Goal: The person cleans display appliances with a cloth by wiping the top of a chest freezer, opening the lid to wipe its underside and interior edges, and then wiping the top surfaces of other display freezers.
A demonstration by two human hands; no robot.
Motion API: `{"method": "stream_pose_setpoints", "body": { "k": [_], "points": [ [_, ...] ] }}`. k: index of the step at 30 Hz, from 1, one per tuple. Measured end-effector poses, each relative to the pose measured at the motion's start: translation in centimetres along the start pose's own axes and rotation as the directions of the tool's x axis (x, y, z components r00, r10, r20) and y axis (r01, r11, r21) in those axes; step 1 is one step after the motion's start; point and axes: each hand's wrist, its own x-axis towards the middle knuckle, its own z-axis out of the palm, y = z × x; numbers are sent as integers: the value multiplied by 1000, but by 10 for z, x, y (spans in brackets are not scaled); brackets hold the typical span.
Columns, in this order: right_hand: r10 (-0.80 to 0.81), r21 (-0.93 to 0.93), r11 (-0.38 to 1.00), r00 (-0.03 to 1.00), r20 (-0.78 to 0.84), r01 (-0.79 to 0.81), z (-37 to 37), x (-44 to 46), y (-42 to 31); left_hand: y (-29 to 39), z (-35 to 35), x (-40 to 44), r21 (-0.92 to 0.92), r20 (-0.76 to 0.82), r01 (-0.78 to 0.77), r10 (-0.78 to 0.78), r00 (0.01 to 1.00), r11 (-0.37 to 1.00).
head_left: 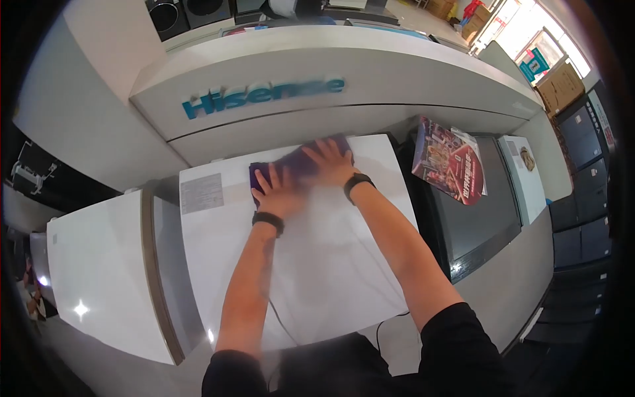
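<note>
On top of the white appliance, two spread hands lie over a dark purple cloth.
Near the far edge, the cloth sits under the fingers of the left hand and the right hand; both sets of fingers are fanned out, palms down, pressing rather than gripping, though blur hides the palms' exact contact. A printed label is on the same surface, left of the cloth, and a wall with blue lettering stands just beyond. The step in hand looks like wiping the top; a further stroke would call for even pressure from both hands, keeping the cloth flat beneath them.
</note>
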Motion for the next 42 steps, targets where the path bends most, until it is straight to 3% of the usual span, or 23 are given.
{"method": "stream_pose_setpoints", "body": {
  "k": [6, 9, 16, 19, 26, 28, 33, 38, 40, 42],
  "points": [
    [105, 36, 994, 994, -7, -105, -8, -2, -9, 5, -8, 9, 14, 20, 50, -50, 999, 999],
    [176, 75, 983, 979, -106, -168, 16, -15, -4, -1, -2, 15, 47, 20, 44, -45, 999, 998],
    [103, 185, 980, 985, -137, -77, 36, -115, 58, 36, 56, -39, 116, -54, -69, 75, 996, 991],
    [91, 169, 984, 966, -241, -50, 56, -159, 87, 69, 80, -67, 98, -77, -100, 108, 991, 990],
    [170, 205, 969, 974, -151, -137, 82, -236, 117, 124, 151, -113, 93, -180, -93, 108, 978, 991],
    [183, 206, 965, 979, -95, -160, 72, -245, 113, 131, 159, -125, 81, -243, -69, 87, 966, 994],
    [157, 97, 985, 979, -130, -145, 64, -241, 114, 127, 164, -129, 72, -328, -133, 150, 933, 988],
    [126, 123, 986, 989, -83, -115, 58, -239, 109, 123, 182, -148, -16, -388, -111, 96, 917, 994],
    [96, 123, 989, 990, -106, -82, 68, -253, 113, 128, 192, -166, 11, -371, -94, 91, 924, 996],
    [37, 99, 995, 977, -208, -17, 90, -278, 120, 130, 216, -180, 74, -453, -108, 130, 882, 991]
  ]
}}
